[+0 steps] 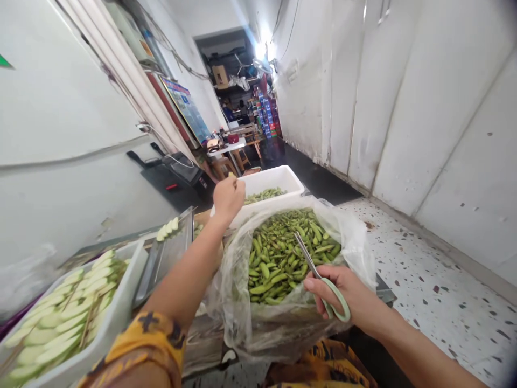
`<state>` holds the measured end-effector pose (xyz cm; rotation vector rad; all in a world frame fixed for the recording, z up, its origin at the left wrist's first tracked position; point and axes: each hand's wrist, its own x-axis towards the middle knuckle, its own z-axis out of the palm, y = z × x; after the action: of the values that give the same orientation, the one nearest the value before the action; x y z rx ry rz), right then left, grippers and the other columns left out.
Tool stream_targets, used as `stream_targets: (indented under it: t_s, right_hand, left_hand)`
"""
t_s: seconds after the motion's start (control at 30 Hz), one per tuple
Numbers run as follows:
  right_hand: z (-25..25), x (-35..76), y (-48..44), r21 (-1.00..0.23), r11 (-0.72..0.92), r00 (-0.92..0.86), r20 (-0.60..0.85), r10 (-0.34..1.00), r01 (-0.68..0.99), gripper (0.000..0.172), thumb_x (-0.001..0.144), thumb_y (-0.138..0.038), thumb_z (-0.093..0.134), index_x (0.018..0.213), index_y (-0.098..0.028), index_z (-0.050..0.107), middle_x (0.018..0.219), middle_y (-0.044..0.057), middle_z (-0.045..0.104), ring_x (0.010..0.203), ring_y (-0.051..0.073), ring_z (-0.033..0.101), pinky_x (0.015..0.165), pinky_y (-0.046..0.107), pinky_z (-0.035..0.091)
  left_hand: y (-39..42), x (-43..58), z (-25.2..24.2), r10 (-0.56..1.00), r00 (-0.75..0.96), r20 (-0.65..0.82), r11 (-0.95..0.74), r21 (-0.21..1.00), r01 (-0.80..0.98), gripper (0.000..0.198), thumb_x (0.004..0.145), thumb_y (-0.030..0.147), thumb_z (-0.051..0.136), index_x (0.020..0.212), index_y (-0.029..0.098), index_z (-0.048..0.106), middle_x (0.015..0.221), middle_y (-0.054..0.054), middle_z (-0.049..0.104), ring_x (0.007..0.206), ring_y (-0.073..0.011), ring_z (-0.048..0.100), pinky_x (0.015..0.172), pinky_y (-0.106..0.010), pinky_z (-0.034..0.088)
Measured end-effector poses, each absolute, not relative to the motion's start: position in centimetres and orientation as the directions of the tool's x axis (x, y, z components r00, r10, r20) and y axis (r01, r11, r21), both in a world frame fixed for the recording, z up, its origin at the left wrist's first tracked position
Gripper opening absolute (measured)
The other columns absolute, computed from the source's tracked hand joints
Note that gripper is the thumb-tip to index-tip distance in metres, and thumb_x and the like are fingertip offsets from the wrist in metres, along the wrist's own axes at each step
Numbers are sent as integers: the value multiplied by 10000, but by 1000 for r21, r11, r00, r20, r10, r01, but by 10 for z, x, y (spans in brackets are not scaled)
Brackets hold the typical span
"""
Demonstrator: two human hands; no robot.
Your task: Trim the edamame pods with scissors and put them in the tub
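Observation:
My right hand (355, 296) grips scissors (307, 256) with pale green handles; the blades lie close together and point over the pods. Below them, green edamame pods (274, 264) fill a clear plastic bag (357, 237), its mouth folded outward. Stretched forward, my left hand (229, 198) is closed at the near left side of a white plastic bin (297, 186). Its fingers are curled away from me, so what they hold, if anything, cannot be made out. Some green pods (266, 195) lie in the bottom of that bin.
To the left, a white tray (139, 264) holds pale green slices (60, 318) on skewers. A metal tray (186, 231) beside it carries a few more slices (167, 229). A white wall (436, 108) runs along the right, above speckled flooring (436, 291). Farther back stands a small table (228, 148).

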<state>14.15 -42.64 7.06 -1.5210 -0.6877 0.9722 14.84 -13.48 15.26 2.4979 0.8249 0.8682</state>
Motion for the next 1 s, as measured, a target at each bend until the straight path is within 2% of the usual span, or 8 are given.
stream_targets:
  t_s: [0.03,0.2,0.3,0.47,0.6,0.77,0.87,1.0]
  right_hand:
    - [70,141,-428,-980,-182,481,-200,853,-84,341,781,-503,633,730,-177,546,509,-32,560,419,91,479,411,187,328]
    - [67,145,-439,-985,-156,525,-174,833,-77,364,828,-530,579,773,-169,578,503,-33,541,397,79,435,391,192,314]
    - [70,148,-445,-984,-132,584,-176,792,-117,405,814,-566,587,822,-161,593,528,-28,546,398,75,431,369,191,304]
    - [78,150,-448,-981,-119,632,-189,752,-151,432,802,-589,600,835,-158,597,533,-24,545,419,74,434,368,175,317]
    - [76,148,-447,-980,-141,658,-197,727,-138,428,814,-583,593,848,-156,603,529,-23,542,421,74,430,363,170,305]
    - [70,148,-443,-979,-144,645,-203,737,-144,399,823,-551,601,824,-152,602,539,-21,545,413,64,417,363,168,295]
    - [67,151,-440,-974,-178,619,-225,752,-137,407,832,-561,579,781,-157,581,574,-10,564,398,57,391,356,174,292]
    - [69,154,-434,-968,-238,612,-236,755,-79,413,839,-573,556,789,-164,582,616,-2,578,420,66,396,348,174,302]
  left_hand:
    - [-123,160,154,606,690,396,-792,386,473,256,834,257,420,712,164,626,822,-111,675,910,-244,581,743,-300,391]
    - [-117,173,146,556,762,332,-826,320,464,267,799,295,570,994,165,698,1144,-146,645,1093,-297,552,920,-378,389]
    - [-153,153,138,268,873,406,-944,293,154,318,862,333,500,1052,168,695,1101,-109,670,1030,-234,592,945,-339,410]
    - [-201,148,104,-250,953,171,-916,276,-290,253,843,228,541,1030,183,705,1106,-62,699,1036,-191,621,955,-293,437]
    - [-204,177,74,-288,956,60,-947,134,-293,352,818,78,472,1086,175,678,1127,-72,688,1071,-191,606,964,-292,430]
    - [-202,189,78,-318,948,32,-945,71,-319,241,780,131,546,967,142,698,1013,-109,688,985,-233,607,885,-315,447]
    - [-204,173,92,-183,974,136,-955,210,-209,159,745,169,585,866,156,687,910,-78,694,868,-212,618,788,-297,458]
    - [-215,139,104,127,980,153,-744,668,-7,195,744,338,636,818,160,666,746,-30,679,684,-157,604,643,-254,451]
